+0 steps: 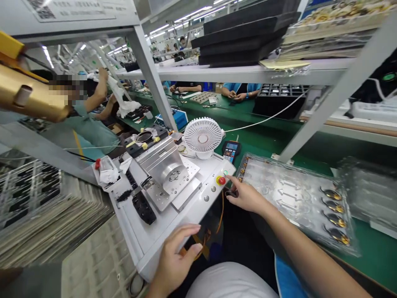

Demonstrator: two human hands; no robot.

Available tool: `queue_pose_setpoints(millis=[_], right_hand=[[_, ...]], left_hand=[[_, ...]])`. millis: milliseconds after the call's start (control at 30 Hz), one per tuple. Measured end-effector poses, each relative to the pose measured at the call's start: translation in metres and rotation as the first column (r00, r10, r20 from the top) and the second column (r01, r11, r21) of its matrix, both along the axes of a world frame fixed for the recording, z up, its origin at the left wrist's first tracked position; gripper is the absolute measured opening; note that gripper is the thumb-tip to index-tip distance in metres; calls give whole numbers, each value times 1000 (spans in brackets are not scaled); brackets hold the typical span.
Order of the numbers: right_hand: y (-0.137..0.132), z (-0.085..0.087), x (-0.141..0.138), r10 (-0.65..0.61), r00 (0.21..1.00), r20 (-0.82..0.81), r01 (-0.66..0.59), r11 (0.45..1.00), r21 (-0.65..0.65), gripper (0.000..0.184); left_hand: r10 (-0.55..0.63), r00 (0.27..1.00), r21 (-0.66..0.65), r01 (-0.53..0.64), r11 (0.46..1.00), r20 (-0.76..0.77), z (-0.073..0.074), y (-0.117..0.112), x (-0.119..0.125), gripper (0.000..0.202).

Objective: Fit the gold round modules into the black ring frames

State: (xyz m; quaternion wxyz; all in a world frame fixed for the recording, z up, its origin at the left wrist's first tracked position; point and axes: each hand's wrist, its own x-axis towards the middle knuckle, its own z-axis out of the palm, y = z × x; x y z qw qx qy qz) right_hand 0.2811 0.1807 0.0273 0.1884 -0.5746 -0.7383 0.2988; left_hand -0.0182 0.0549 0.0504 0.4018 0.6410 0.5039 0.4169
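right hand (pixel 248 196), index out, grip unclear, at the green button (pixel 225 172); a slip left clips the red emergency stop (pixel 221 180).

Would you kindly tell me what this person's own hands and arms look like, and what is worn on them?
The left hand and right hand are both bare: no gloves, rings or watch in view. No sleeve covers the left forearm or the right forearm. Blue cloth shows beside the right one; whether it is a sleeve cannot be told.
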Motion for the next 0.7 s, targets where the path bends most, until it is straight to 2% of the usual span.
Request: queue_pose_setpoints(millis=[67, 133, 200, 267, 367, 433, 500, 533, 567, 600, 633, 667, 700], right_hand=[[-16, 3, -3, 50, 986, -161, -51, 999, -2, 71], [-36, -2, -15, 146, 897, -416, -150, 988, 24, 77], [-56, -13, -32, 224, 768, -600, -209, 973, 96, 84], [-71, -27, -49, 246, 694, -677, -177, 969, 170, 86], [-83, -39, -66, 207, 664, -718, -81, 975, 207, 84], [-84, -38, -66, 218, 678, -702, -75, 971, 229, 80], [-81, -31, -52, 305, 715, -629, -158, 947, 280, 76], [-78, -27, -38, 334, 751, -570, -197, 937, 289, 73], [-73, -22, -20, 312, 813, -492, -199, 943, 269, 67], [-69, -17, 4, 235, 885, -402, -151, 961, 231, 58], [-65, -13, 32, 92, 949, -302, -37, 983, 182, 46], [-62, -9, 63, -122, 977, -175, 148, 979, 142, 33], [-60, -6, 96, -266, 957, -115, 281, 950, 139, 24]], left_hand=[[71, 979, -234, -24, 972, 194, -26, -6, 26, 32], [171, 906, -350, -27, 936, 388, -44, -10, 45, 43], [221, 817, -381, -2, 925, 532, -55, -11, 57, 54], [222, 748, -378, 42, 925, 626, -64, -8, 61, 60], [214, 688, -369, 84, 926, 693, -72, 0, 62, 63], [214, 684, -370, 89, 925, 698, -74, 5, 63, 62], [216, 701, -384, 88, 919, 679, -73, 7, 63, 58], [225, 713, -397, 81, 914, 664, -72, 7, 63, 55], [240, 725, -413, 68, 908, 645, -71, 6, 62, 53], [253, 737, -430, 56, 901, 627, -69, 5, 60, 51], [263, 749, -447, 49, 893, 608, -68, 3, 58, 50], [269, 763, -466, 47, 884, 588, -66, 1, 56, 50], [272, 777, -480, 44, 876, 568, -65, -2, 53, 50]])
